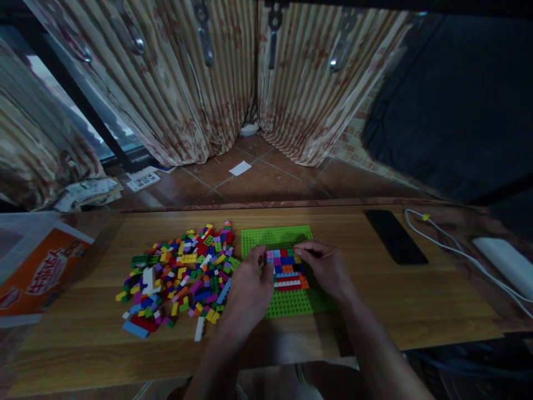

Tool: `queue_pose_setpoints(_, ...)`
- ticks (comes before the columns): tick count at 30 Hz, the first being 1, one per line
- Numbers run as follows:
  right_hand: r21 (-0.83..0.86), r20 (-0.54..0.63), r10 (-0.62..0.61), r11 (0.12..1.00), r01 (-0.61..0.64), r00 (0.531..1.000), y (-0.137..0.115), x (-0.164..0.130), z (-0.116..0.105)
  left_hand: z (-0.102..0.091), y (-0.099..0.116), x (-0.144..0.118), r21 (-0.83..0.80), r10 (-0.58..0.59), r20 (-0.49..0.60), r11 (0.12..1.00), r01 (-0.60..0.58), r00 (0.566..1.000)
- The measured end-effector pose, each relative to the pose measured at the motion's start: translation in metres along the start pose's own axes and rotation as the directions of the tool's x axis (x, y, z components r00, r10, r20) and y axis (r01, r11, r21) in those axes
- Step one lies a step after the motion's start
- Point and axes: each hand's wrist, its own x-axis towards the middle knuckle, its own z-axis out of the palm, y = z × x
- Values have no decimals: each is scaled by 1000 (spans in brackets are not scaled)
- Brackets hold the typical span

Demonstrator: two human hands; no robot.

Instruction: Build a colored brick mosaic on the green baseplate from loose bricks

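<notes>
Striped curtains [225,111] hang over a tiled floor [266,172], beyond a wooden surface [104,355]. On it, beneath both hands, lies a green baseplate [291,305], flat and squared toward the person, probably so its stud rows are within reach of either hand. Between the hands sits a patch of coloured bricks [287,269] on the baseplate, packed close together, edge to edge. The left hand [252,280] curls at the patch's left side, perhaps steadying it; whether it grips a brick I cannot tell. The right hand [322,264] has thumb and finger drawn together at the patch's far right corner, a grip suited to small parts, though any piece between them is hidden. Loose bricks [189,259] spread left of the left hand, seemingly for easy picking. Well right of the right hand lies a dark phone [395,236], apart from the bricks.
</notes>
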Motion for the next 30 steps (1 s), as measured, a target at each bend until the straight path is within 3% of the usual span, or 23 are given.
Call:
queue_pose_setpoints(16,-69,3,59,996,-58,998,-9,-1,1,1,-1,-1,-48,13,-8,999,-13,1000)
queue_pose_setpoints(25,-114,31,47,992,-43,998,-9,0,-1,1,0,-3,12,23,1,1000,-23,1000)
queue_pose_setpoints(30,-50,38,65,997,-63,997,-5,0,-3,0,1,-4,22,31,0,999,-31,1000)
